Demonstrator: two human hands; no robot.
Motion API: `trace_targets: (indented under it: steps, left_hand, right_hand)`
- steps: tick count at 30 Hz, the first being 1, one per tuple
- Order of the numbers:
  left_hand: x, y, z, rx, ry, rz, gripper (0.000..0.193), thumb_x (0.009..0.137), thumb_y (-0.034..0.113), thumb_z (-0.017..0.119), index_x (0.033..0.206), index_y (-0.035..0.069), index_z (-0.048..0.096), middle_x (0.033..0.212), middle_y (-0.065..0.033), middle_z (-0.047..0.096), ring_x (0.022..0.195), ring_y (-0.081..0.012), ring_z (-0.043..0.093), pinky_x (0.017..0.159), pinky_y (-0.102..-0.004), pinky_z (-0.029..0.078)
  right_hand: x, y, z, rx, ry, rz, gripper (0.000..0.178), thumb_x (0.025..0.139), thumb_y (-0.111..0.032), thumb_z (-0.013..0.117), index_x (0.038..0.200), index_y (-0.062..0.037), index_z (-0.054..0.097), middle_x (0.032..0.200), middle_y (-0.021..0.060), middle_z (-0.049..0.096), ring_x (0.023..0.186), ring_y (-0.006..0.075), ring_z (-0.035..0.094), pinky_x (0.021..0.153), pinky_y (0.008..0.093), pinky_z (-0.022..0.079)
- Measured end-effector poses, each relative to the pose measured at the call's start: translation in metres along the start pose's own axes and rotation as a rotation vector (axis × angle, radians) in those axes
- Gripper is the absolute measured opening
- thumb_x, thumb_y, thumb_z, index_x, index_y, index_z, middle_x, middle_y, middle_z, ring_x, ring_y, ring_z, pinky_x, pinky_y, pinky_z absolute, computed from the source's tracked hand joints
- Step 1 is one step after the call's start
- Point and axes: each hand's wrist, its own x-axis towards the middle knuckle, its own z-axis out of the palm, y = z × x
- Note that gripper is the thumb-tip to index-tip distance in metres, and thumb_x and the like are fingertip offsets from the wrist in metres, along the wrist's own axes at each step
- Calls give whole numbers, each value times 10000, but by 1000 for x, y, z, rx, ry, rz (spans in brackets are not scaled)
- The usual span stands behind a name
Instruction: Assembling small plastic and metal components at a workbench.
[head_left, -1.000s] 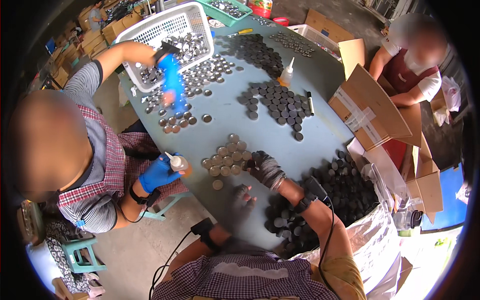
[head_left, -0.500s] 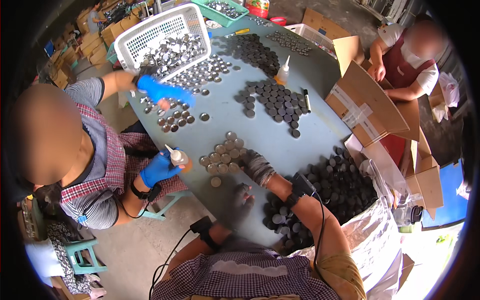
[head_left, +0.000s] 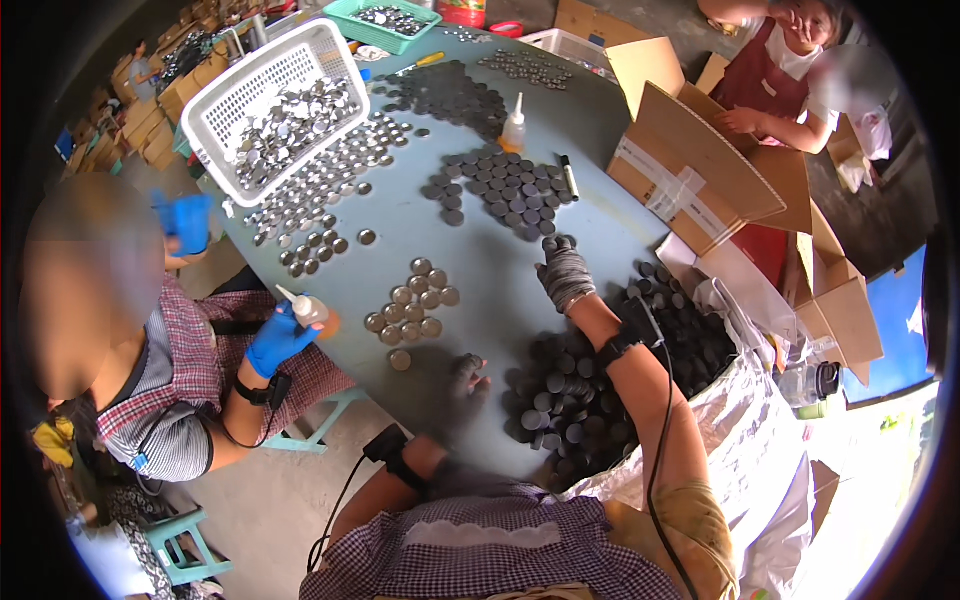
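My right hand (head_left: 567, 277), in a grey glove with bare fingertips, reaches to the near edge of a group of dark round caps (head_left: 515, 190). Its fingers are bent and close together at the last cap; what they hold, if anything, is hidden. My left hand (head_left: 458, 398), in a dark glove, hovers over the near table edge. It is smeared by motion, so its grip is unclear. Left of centre lies a cluster of shiny, shallow metal caps (head_left: 412, 310), with one cap (head_left: 399, 360) apart from them. A big heap of dark caps (head_left: 575, 395) lies beside my right forearm.
A co-worker at left holds a glue bottle (head_left: 308, 309) in a blue-gloved hand (head_left: 275, 342). A white basket (head_left: 205, 125) of metal caps stands at the far left. Another bottle (head_left: 513, 130) and a marker (head_left: 569, 178) stand near open cardboard boxes (head_left: 690, 170).
My right hand has moved away from the metal caps, rightward and forward to the dark caps. The co-worker's free blue-gloved hand has drawn back from the table. The whole view has shifted slightly.
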Motion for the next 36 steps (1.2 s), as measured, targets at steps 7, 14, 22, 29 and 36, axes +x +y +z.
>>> trace_targets:
  steps: [7, 14, 22, 29, 36]
  left_hand:
    - [52, 18, 54, 112, -242, 174, 380, 737, 106, 666, 1101, 70, 563, 1121, -108, 565, 990, -268, 565, 842, -350, 479]
    - [76, 35, 83, 407, -293, 255, 426, 682, 157, 669, 1094, 100, 575, 1088, -121, 571, 1016, -322, 541, 892, -419, 443]
    - [72, 36, 67, 145, 73, 414, 427, 630, 67, 706, 1045, 63, 606, 1004, -121, 596, 925, -305, 580, 804, -392, 485]
    - [62, 60, 10, 354, 283, 431, 487, 605, 98, 730, 1072, 55, 600, 1026, -142, 574, 911, -315, 577, 794, -405, 490]
    - [46, 39, 8, -705, 155, -27, 347, 719, -99, 652, 1039, 14, 579, 969, -30, 564, 841, -101, 558, 771, -238, 485]
  right_hand:
    - [-26, 83, 54, -139, -146, -123, 342, 781, -219, 543, 1074, -46, 575, 1064, 208, 593, 962, 375, 575, 826, 435, 485]
    - [-24, 59, 25, -146, -298, -136, 386, 772, -222, 567, 1100, -22, 537, 1008, 218, 592, 961, 376, 575, 841, 438, 480]
    - [-31, 57, 18, 7, -236, -69, 353, 790, -218, 539, 1093, -39, 549, 1042, 211, 589, 982, 364, 572, 859, 435, 468]
    - [-31, 54, 14, 39, -288, -1, 328, 779, -214, 539, 1074, -72, 562, 1051, 190, 596, 982, 357, 572, 850, 432, 469]
    - [-26, 68, 43, 25, -234, -81, 287, 759, -198, 573, 1018, -75, 572, 1017, 191, 598, 935, 377, 577, 819, 427, 484]
